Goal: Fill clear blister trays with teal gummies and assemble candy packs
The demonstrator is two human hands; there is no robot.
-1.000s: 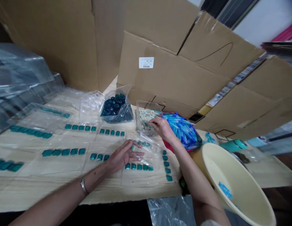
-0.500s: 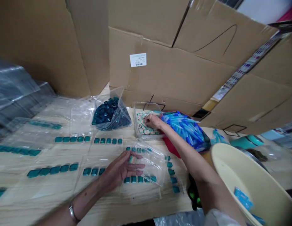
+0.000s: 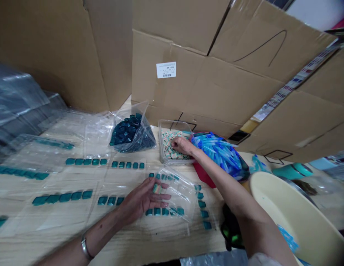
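My left hand is turned partly palm up, with a small pink-and-green striped piece between its thumb and fingers. Under and beside those fingers is a clear plastic sheet or tray, with rows of teal square gems showing around it. My right hand reaches into a clear plastic box of small striped pieces. Its fingertips are pressed together down among the pieces, and whatever they pinch is hidden.
A clear bag of dark teal gems stands left of the box. Blue pointed pieces fill a red container at right. A cream basin stands nearer me. Cardboard walls the back; stacked clear trays rise at far left.
The view has shifted slightly. My right hand stays in the box, its fingers a little moved among the pieces. My left hand keeps its hold on the striped piece.
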